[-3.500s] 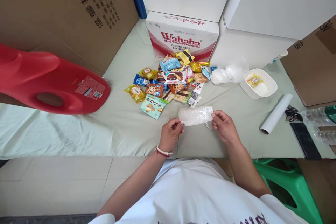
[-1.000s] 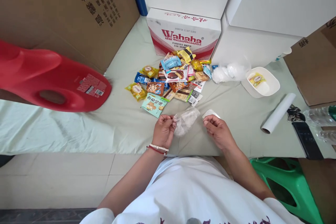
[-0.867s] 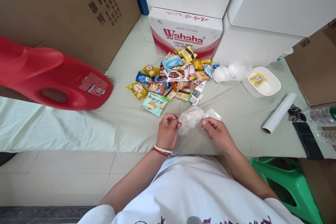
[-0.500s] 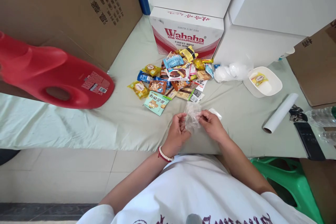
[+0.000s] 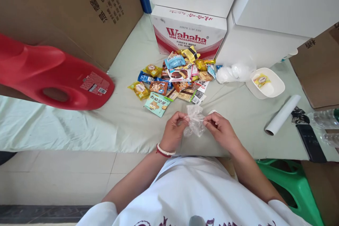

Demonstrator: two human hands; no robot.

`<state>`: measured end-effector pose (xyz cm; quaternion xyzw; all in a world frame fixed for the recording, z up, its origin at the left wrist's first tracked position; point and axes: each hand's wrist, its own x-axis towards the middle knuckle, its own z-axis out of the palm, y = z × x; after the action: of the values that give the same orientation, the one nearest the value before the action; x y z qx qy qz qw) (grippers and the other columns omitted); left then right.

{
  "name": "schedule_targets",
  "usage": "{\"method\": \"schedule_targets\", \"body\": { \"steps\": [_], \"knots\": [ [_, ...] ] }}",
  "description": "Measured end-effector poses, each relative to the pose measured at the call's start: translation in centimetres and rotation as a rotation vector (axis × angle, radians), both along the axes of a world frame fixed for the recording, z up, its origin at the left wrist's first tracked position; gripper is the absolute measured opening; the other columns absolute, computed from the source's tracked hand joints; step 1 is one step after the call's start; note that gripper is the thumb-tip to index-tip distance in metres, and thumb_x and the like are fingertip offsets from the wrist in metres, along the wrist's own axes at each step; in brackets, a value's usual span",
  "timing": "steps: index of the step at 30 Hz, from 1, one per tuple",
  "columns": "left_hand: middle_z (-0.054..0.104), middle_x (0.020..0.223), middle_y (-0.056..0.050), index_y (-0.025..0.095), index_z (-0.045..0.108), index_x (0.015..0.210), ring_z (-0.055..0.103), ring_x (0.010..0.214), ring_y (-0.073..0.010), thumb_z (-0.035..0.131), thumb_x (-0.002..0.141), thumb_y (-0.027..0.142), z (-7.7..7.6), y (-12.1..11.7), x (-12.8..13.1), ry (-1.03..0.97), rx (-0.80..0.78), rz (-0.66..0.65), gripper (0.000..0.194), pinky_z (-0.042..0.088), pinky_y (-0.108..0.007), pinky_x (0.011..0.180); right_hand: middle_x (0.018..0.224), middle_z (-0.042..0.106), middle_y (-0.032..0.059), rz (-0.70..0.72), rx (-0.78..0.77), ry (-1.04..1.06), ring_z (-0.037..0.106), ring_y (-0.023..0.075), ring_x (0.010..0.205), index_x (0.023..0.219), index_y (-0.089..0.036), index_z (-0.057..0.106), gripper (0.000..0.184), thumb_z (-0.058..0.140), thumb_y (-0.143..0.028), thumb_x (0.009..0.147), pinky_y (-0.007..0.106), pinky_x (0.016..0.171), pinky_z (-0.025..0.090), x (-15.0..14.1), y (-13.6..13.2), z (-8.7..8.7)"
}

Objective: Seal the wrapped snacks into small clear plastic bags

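A crumpled clear plastic bag [image 5: 194, 122] is stretched between my two hands, above the front edge of the cloth-covered table. My left hand [image 5: 173, 130] pinches its left side between thumb and forefinger; a beaded bracelet circles that wrist. On the other side, the fingertips of my right hand [image 5: 219, 129] pinch the bag too. Part of a small white item [image 5: 214, 112] shows behind my right hand, too covered to name. Just beyond the hands lies a pile of wrapped snacks [image 5: 180, 76], with a mint-green packet [image 5: 157, 104] at its near side.
A red detergent jug [image 5: 76, 84] lies at the left beside a large cardboard box [image 5: 66, 14]. Behind the snacks stands a Wahaha water carton [image 5: 189, 31]. To the right are white plastic bags [image 5: 234, 73], a white bowl [image 5: 275, 86] holding a yellow packet, a white roll [image 5: 283, 114] and a phone [image 5: 311, 143].
My hands have moved slightly apart, pulling the plastic bag so it fans out between them. The snacks and other things stay in place.
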<state>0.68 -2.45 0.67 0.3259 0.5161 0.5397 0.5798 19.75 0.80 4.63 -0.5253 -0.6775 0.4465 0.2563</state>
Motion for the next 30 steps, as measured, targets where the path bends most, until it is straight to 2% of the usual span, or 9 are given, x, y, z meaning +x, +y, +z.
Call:
{"method": "schedule_targets", "body": {
  "steps": [3,7,11,14,16,19,23,25,30],
  "knots": [
    [0.064,0.096,-0.001,0.019,0.054,0.074,0.065,0.087,-0.0153,0.082,0.071,0.037,-0.2,0.5,-2.1,-0.218,-0.087,0.099,0.033,0.056,-0.032,0.080,0.077,0.053,0.0004,-0.041,-0.081,0.090,0.046,0.0157,0.069,0.087,-0.023,0.065,0.022,0.061,-0.043,0.093,0.029,0.064,0.037,2.4,-0.2,0.2],
    [0.061,0.084,0.000,0.019,0.048,0.069,0.065,0.084,-0.0138,0.081,0.060,0.021,-0.7,0.4,-3.6,-0.376,-0.273,0.188,0.034,0.054,-0.027,0.074,0.074,0.051,-0.0010,-0.095,-0.225,0.180,0.041,0.0137,0.065,0.087,-0.022,0.064,0.027,0.066,-0.049,0.091,0.027,0.059,0.035,4.6,-1.6,-0.7],
    [0.055,0.083,0.001,0.018,0.054,0.078,0.051,0.069,-0.0083,0.071,0.058,0.016,-0.7,-0.6,-2.4,-0.431,-0.285,0.129,0.026,0.043,-0.020,0.059,0.071,0.051,-0.0020,-0.129,-0.321,0.249,0.043,0.0125,0.062,0.088,-0.021,0.064,0.030,0.069,-0.051,0.089,0.026,0.057,0.038,4.9,-3.2,-1.7],
    [0.051,0.090,0.001,0.020,0.059,0.093,0.046,0.069,-0.0091,0.070,0.065,0.023,0.5,-1.4,-1.0,-0.262,-0.174,-0.024,0.030,0.042,-0.022,0.060,0.065,0.048,-0.0041,-0.170,-0.336,0.324,0.042,0.0118,0.057,0.093,-0.022,0.063,0.029,0.067,-0.050,0.092,0.025,0.053,0.038,4.5,-3.6,-1.1],
    [0.050,0.097,0.000,0.021,0.062,0.100,0.046,0.073,-0.0103,0.077,0.065,0.026,1.6,-1.5,-0.3,0.007,-0.092,-0.112,0.039,0.044,-0.024,0.064,0.066,0.051,-0.0035,-0.174,-0.225,0.309,0.044,0.0119,0.056,0.097,-0.022,0.064,0.024,0.064,-0.046,0.095,0.025,0.053,0.039,4.2,-3.6,0.0],
    [0.051,0.095,0.000,0.020,0.062,0.092,0.045,0.073,-0.0108,0.082,0.068,0.031,2.9,-0.9,0.3,0.237,-0.009,-0.019,0.032,0.042,-0.023,0.064,0.084,0.063,0.0021,-0.121,0.125,0.166,0.058,0.0149,0.072,0.099,-0.023,0.064,0.010,0.059,-0.032,0.099,0.027,0.063,0.046,3.6,-3.8,1.7],
    [0.053,0.080,0.002,0.019,0.062,0.091,0.044,0.067,-0.0104,0.075,0.078,0.048,2.5,0.2,0.3,-0.075,-0.037,0.146,0.034,0.039,-0.022,0.061,0.101,0.068,0.0060,0.020,0.525,-0.002,0.065,0.0190,0.095,0.104,-0.024,0.062,0.013,0.054,-0.016,0.098,0.032,0.081,0.051,3.0,-4.7,1.5],
    [0.052,0.076,0.004,0.020,0.061,0.091,0.042,0.062,-0.0091,0.078,0.074,0.054,1.1,0.3,0.2,-0.183,-0.104,0.226,0.041,0.036,-0.021,0.056,0.096,0.068,0.0059,0.054,0.469,-0.060,0.066,0.0188,0.090,0.103,-0.024,0.061,0.012,0.050,-0.018,0.100,0.031,0.078,0.052,3.3,-5.3,0.2],
    [0.046,0.068,0.007,0.022,0.054,0.082,0.038,0.057,-0.0089,0.078,0.074,0.056,-2.7,-0.8,0.4,-0.085,-0.166,0.346,0.043,0.035,-0.020,0.052,0.091,0.069,0.0049,0.063,-0.030,-0.220,0.062,0.0174,0.069,0.110,-0.022,0.063,0.026,0.051,-0.043,0.101,0.031,0.064,0.051,4.8,-5.6,-1.7]
  ]
}}
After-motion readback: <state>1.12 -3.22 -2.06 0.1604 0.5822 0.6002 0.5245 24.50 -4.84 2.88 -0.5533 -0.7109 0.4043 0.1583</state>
